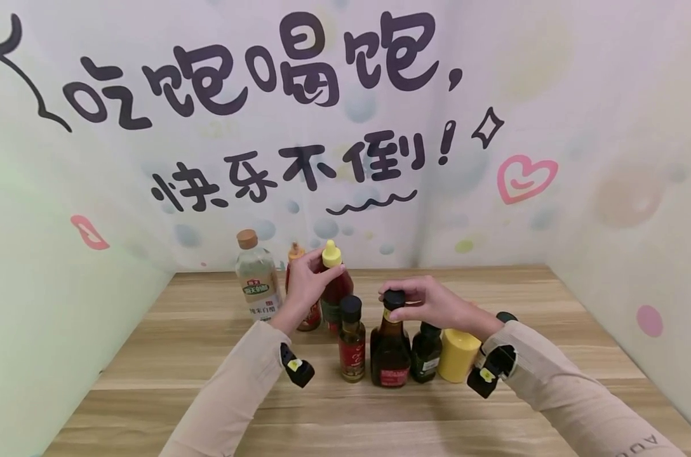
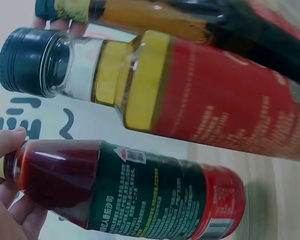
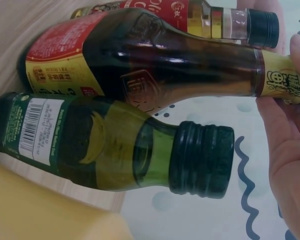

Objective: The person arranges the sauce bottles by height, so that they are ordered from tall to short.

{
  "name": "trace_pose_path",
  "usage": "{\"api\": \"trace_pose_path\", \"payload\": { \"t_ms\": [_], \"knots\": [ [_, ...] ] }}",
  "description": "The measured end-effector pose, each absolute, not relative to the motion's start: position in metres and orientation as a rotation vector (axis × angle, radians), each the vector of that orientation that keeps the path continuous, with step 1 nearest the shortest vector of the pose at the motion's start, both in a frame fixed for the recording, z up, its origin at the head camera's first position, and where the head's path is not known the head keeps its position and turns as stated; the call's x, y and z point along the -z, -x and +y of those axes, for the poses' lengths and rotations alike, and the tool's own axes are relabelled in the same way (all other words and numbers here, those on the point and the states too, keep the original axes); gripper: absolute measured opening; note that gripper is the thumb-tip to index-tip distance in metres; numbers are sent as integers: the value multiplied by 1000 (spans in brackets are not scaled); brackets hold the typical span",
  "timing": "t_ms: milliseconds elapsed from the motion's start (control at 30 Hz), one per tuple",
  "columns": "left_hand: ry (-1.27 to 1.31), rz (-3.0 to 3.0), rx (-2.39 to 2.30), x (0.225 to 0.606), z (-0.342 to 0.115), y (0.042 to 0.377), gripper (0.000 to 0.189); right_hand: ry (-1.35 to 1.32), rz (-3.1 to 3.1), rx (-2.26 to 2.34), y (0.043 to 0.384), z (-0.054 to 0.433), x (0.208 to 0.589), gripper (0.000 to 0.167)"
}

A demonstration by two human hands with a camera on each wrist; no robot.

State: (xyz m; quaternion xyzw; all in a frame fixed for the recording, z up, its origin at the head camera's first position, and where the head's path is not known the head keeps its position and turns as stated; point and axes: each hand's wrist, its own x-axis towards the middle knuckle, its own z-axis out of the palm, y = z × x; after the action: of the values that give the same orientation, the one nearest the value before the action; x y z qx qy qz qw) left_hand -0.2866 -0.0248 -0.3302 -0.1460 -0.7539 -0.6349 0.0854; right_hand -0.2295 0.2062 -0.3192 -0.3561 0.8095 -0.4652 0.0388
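My left hand (image 1: 307,284) grips a ketchup bottle (image 1: 338,289) by its neck, just under the yellow nozzle cap. In the left wrist view its dark green label (image 2: 150,192) faces the camera. Fingers and thumb of my right hand (image 1: 431,301) hold the neck of a dark soy sauce bottle (image 1: 390,352) with a black cap. Between the two stands a slim oil bottle (image 1: 352,352) with a red label, nearer the front. A short green glass bottle (image 3: 115,145) with a dark cap is right beside the soy sauce. Both held bottles look upright; the ketchup's base is partly hidden.
A white vinegar bottle (image 1: 256,279) and a red sauce bottle (image 1: 308,318) with an orange cap stand to the left. On the right is a yellow container (image 1: 458,357), with a dark lid (image 1: 507,316) behind my wrist. A printed cloth wall (image 1: 300,235) closes off the table's back.
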Motion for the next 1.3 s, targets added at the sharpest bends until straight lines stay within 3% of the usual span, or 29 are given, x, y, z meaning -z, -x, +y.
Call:
{"api": "trace_pose_path", "payload": {
  "t_ms": [1300],
  "knots": [
    [223, -2252, 1805, 351, -5, 316, 49, 1087, 2500, 1421, 231, 207, 321, 38]
  ]
}}
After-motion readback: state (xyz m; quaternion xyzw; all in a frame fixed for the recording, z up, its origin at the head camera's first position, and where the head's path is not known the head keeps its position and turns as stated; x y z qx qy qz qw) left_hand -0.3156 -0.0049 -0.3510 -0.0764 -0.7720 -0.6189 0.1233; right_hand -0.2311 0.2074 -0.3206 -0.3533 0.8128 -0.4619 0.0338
